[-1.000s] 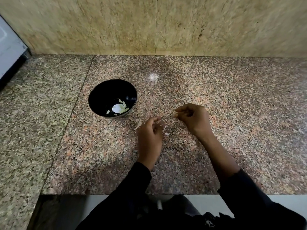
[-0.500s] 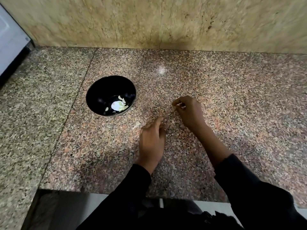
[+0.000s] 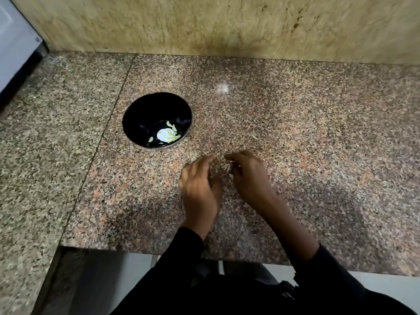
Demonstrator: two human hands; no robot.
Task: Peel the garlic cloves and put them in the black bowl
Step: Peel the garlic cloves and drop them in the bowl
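Both hands are over the granite counter (image 3: pixel 295 123), close together, fingertips pointing away from the person.

The left hand (image 3: pixel 200 185) is held palm-down with the fingers loosely bent and slightly spread. Nothing can be made out between its fingertips; the frame is blurred here, so whether it holds anything cannot be told.

The right hand (image 3: pixel 247 176) has its fingers curled inward, thumb and forefinger drawn together. Small pale bits show at its inner edge, between the two hands: these look like a garlic clove (image 3: pixel 227 167) or its skin, touching or pinched by the right fingers. Which of the two cannot be told from the blur.

The black bowl (image 3: pixel 145 110) stands on the counter beyond the hands and to the left of them, near but apart from the left fingertips. Inside, on its floor toward the side nearest the hands, lie several peeled cloves (image 3: pixel 170 133), pale green-white, beside a bright white patch that may be a reflection.

A single pale scrap of skin (image 3: pixel 254 137) lies on the counter beyond the right hand, slightly to its right, apart from it. Further small pale flecks lie just beyond the left fingertips.

Dark sleeves (image 3: pixel 181 258) cover both forearms to the wrist. A tan stone wall (image 3: pixel 227 26) rises behind the counter. A white appliance (image 3: pixel 16 42) stands at the far left.
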